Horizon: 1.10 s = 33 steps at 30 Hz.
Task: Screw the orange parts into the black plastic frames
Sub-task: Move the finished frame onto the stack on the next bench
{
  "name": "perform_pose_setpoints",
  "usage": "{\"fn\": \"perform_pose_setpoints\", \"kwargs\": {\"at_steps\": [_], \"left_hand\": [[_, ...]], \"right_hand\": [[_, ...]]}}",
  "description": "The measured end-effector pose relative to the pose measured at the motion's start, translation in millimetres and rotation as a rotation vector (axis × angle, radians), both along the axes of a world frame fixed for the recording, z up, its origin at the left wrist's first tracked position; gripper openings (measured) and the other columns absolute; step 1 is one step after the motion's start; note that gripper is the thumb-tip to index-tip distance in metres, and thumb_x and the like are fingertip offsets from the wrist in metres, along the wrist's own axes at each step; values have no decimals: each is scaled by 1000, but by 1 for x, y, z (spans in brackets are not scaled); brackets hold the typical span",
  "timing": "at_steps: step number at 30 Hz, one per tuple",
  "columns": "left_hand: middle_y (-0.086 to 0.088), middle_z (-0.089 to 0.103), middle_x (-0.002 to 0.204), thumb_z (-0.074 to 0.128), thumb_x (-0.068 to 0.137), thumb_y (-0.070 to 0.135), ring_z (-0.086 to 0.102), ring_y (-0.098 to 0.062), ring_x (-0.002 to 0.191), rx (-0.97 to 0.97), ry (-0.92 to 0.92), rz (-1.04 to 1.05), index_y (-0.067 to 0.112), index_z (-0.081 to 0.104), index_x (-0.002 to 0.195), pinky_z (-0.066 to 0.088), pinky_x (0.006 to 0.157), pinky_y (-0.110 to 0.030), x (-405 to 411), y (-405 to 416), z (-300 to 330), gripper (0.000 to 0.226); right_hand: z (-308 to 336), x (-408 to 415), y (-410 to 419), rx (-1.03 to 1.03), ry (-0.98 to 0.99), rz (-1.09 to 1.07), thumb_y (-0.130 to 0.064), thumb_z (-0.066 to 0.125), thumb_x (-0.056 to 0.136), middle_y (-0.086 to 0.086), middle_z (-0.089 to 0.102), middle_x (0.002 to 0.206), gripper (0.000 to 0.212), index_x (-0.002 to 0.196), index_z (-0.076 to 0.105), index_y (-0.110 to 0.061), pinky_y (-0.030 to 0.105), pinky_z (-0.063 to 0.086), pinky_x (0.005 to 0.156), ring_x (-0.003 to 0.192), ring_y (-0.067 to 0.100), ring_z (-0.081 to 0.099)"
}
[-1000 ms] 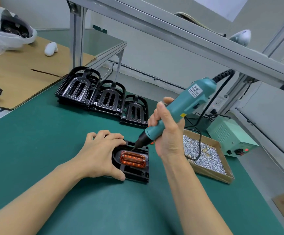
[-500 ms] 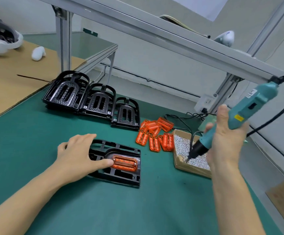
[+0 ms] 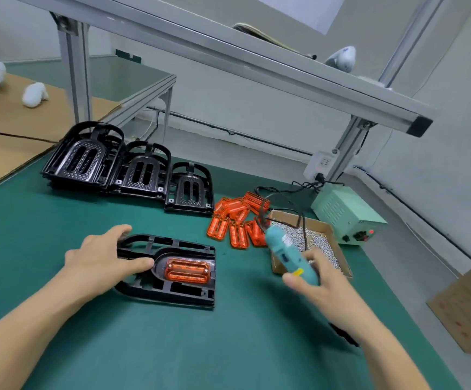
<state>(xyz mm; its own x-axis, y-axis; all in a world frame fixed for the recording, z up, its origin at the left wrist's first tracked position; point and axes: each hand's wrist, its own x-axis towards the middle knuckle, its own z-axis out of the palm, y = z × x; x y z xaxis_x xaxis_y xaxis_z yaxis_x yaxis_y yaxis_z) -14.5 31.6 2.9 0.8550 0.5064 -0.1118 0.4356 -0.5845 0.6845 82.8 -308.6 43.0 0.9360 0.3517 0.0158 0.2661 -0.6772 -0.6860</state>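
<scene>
The black plastic frame (image 3: 169, 273) lies flat on the green mat (image 3: 172, 347), the orange part (image 3: 188, 270) seated in its recess. Judged light and rigid but slippery; hold it by the outer rim. The left hand (image 3: 99, 260) presses its left edge, fingers nearly straight. The right hand (image 3: 317, 282) grips the electric screwdriver (image 3: 288, 254), blurred, just beside the screw box (image 3: 311, 243). Half a second ago the tool stood upright with its tip in the screws; now it is lowered and tilted
</scene>
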Motion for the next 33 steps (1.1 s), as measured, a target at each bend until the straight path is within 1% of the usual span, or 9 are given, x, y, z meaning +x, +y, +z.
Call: {"fn": "perform_pose_setpoints", "kwargs": {"at_steps": [5, 9, 13, 18, 21, 25, 28, 31, 33], "left_hand": [[-3, 49, 140, 72, 77, 47, 38, -28, 132, -23, -22, 24, 27, 43, 138, 28, 108, -43, -1, -2, 7, 71], [-3, 54, 123, 71, 73, 57, 43, -27, 123, 58, 50, 19, 26, 53, 129, 34, 101, -41, -1, -7, 16, 66], [-2, 56, 117, 75, 66, 60, 46, -27, 117, 75, 105, 4, 26, 56, 120, 37, 99, -41, 1, -9, 21, 67], [-8, 59, 105, 82, 47, 54, 55, -28, 101, -173, 31, 13, 24, 54, 100, 43, 93, -44, 1, -6, 16, 67], [-3, 61, 100, 90, 60, 29, 57, -17, 89, -288, -76, 19, 20, 52, 97, 42, 71, -31, 2, -8, 11, 54], [-4, 66, 92, 86, 66, 13, 61, -17, 85, -405, -183, 27, 17, 53, 100, 43, 72, -32, 8, -8, 9, 48], [-7, 66, 88, 81, 69, 4, 62, -19, 78, -514, -227, 26, 13, 54, 104, 48, 66, -30, 13, -7, 11, 45], [-5, 68, 82, 76, 72, -4, 64, -18, 70, -660, -273, 13, 13, 57, 108, 53, 64, -29, 16, -7, 12, 44], [0, 71, 73, 72, 75, -7, 66, -12, 61, -777, -342, 0, 15, 61, 108, 53, 55, -23, 17, -6, 14, 41]], "right_hand": [[-17, 4, -3, -261, 2, 116, -45, 77, 77, -11, 60, 84, 38, 99, 47, -34, 24, 40, 64, 64, 2, 49], [-17, 12, -11, -399, -79, 95, -50, 75, 75, -20, 57, 86, 40, 96, 42, -42, 13, 35, 61, 74, -6, 50], [-14, 19, -14, -452, -112, 107, -49, 75, 76, -14, 60, 103, 42, 105, 46, -42, 27, 40, 72, 90, 10, 53], [-15, 18, -8, -520, -218, 25, -56, 72, 76, -14, 61, 111, 47, 116, 53, -40, 28, 37, 74, 103, 13, 54], [-13, 16, -4, -635, -255, -10, -61, 66, 78, -12, 60, 115, 52, 124, 51, -43, 28, 33, 77, 109, 15, 53], [-7, 13, 5, -769, -305, -67, -65, 63, 78, -8, 56, 118, 58, 129, 48, -41, 32, 33, 89, 116, 17, 51], [0, 12, 19, -681, -362, -45, -59, 64, 81, -6, 53, 124, 56, 130, 48, -37, 32, 32, 92, 119, 17, 48], [3, 11, 38, -657, -314, 67, -52, 64, 84, -7, 50, 128, 53, 132, 48, -36, 33, 30, 96, 121, 16, 46], [5, 12, 48, -607, -323, 101, -49, 62, 87, -7, 49, 129, 51, 134, 48, -34, 32, 31, 98, 121, 15, 45]]}}
